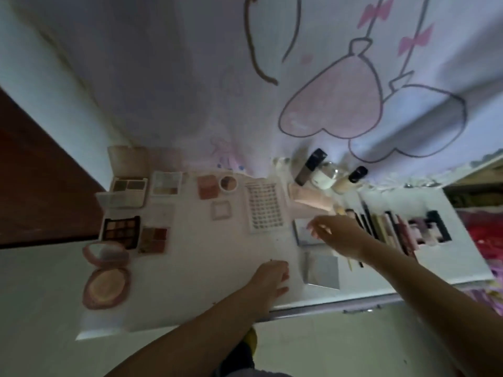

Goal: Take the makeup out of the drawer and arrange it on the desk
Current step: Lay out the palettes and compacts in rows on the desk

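A: Two hands (336, 235) (272, 278), neither gripping anything. The right one (336, 235) hovers with fingers spread and loosely bent above a grey square card (306, 232); the left (272, 278) lies palm down, fingers relaxed, on the white desk (206, 268).

B: What lies nearest the right hand?

A: A lash tray (265, 208) just to its left, a pale pink tube (310, 200) beyond it, and a row of pencils and sticks (381, 227) partly hidden behind the wrist. A second grey card (322, 270) sits between the two hands.

B: And the rest of the makeup?

A: Spread over the desk: two dark-capped bottles (310, 167) (351, 179) and a white jar (325, 178) at the far edge; a pink blush pan (208, 187), a small round pot (228, 183) and a clear square case (221, 217) mid-desk; several shadow palettes (121, 227) (129, 187) at far left; an open round powder compact (107, 284) nearest the front left corner. No drawer can be told apart.

B: Arm pose and setting?

A: Both bare forearms reach up from the lower edge. A pale curtain printed with hearts and bows (334, 110) hangs behind the desk; the picture is dim and blurred.
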Motion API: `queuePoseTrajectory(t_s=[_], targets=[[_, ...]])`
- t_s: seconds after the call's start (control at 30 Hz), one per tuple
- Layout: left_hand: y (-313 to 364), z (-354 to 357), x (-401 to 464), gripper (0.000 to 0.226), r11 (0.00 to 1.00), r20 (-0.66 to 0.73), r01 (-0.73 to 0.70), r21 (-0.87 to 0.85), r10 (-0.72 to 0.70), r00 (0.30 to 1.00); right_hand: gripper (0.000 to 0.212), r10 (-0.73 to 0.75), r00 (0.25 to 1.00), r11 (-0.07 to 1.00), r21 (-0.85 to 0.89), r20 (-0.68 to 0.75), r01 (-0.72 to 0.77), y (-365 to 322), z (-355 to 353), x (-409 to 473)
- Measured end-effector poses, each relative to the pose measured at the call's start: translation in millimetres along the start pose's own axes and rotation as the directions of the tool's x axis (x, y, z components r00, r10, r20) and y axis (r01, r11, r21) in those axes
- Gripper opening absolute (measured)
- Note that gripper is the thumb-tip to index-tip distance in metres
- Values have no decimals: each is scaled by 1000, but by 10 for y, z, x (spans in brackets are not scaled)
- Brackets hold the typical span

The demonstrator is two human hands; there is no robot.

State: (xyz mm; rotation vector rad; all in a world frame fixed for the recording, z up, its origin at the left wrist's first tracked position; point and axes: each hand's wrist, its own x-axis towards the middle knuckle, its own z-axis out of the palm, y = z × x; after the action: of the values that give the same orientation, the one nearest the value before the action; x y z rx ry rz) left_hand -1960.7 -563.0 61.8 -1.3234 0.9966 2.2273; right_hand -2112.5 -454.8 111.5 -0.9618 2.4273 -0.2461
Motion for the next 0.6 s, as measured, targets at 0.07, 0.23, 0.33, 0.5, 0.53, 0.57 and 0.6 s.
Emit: queuePoseTrajectory(t_s=[0.07,0.23,0.33,0.5,0.53,0.57,0.6], targets=[[-152,181,84,9,998,-7,-4,56,4,1000,27,11,999,998,-69,53,-8,311,264,-318],[-307,392,128,19,996,-102,-46,79,54,993,56,-135,987,937,-313,88,156,509,881,-637],[-300,371,98,10,999,-121,-40,26,43,992,56,-220,975,911,-360,-18,199,452,863,-577],[-273,245,52,10,997,-71,-17,-70,12,997,43,-244,969,954,-187,-38,233,369,787,-461],[-255,207,17,13,996,-15,-7,-91,6,1000,44,-207,976,978,-52,-68,203,293,756,-451],[-229,169,-37,19,992,74,-1,-124,11,997,46,-179,981,978,93,-79,186,191,718,-441],[-205,127,-96,28,987,176,-1,-159,29,984,49,-174,982,956,227,-79,188,68,676,-433]])
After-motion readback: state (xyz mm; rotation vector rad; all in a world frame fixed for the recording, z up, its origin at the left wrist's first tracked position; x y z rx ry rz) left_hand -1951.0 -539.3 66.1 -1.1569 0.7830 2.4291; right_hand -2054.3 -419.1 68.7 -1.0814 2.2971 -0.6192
